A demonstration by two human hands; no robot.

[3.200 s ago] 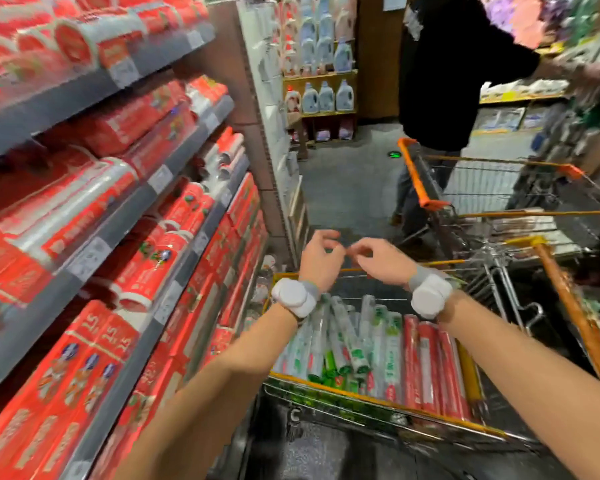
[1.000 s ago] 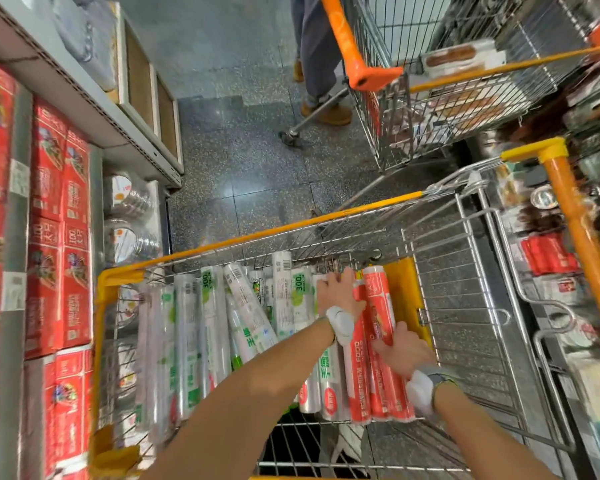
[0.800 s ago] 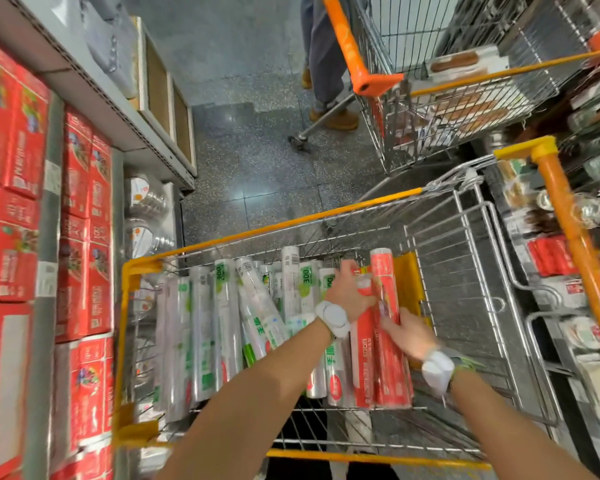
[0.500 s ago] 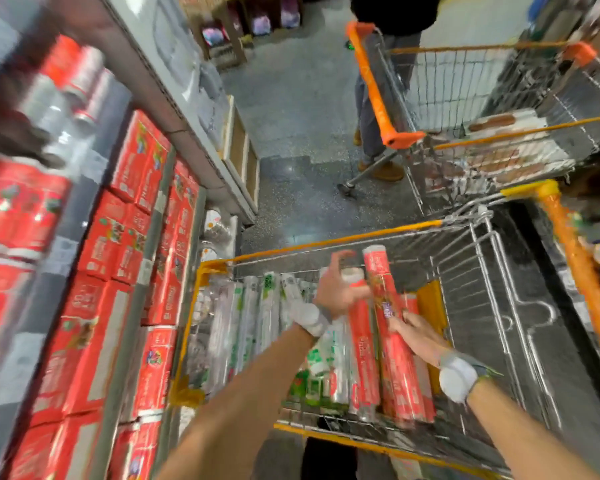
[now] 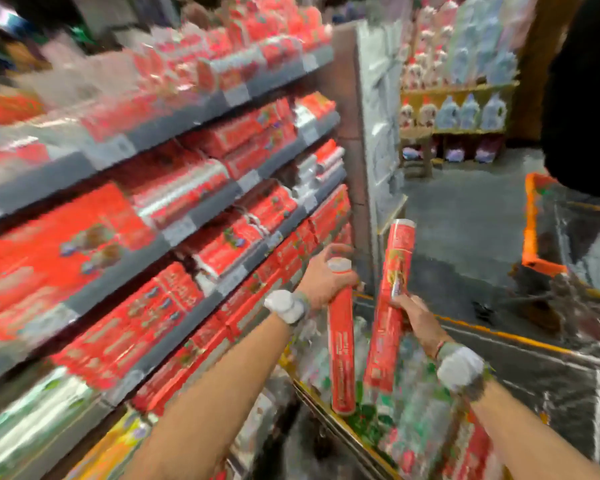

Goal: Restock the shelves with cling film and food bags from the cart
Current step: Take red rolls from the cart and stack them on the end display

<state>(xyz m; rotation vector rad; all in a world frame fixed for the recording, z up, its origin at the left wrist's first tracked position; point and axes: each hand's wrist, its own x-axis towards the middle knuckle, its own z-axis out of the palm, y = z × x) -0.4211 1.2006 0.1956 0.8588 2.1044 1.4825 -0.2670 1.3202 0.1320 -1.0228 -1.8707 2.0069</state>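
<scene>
a: hands?
b: both loaded. left hand [image 5: 321,278] was wrapped round a red roll [image 5: 341,351] near its top end. right hand [image 5: 418,318] gripped a second red roll [image 5: 392,306] around mid-length. hands were apart, one roll each.
a: roll position?
b: both roughly upright over the cart [image 5: 499,336], side by side with a gap. the second one leaned slightly and reached higher.
a: cart contents?
b: green-and-clear rolls [image 5: 420,410] plus more red packs [image 5: 471,448] at the near corner. blurred.
a: shelves?
b: shelves [image 5: 194,216] were on the left, grey tiers packed with red boxes and rolls. heavy motion blur, labels unreadable.
a: anything else?
b: white wrist bands [image 5: 286,306] on both arms. orange-handled cart [image 5: 530,233] at far right, person in dark clothing [image 5: 582,98] beside it, detergent bottles [image 5: 465,112] at the aisle end.
</scene>
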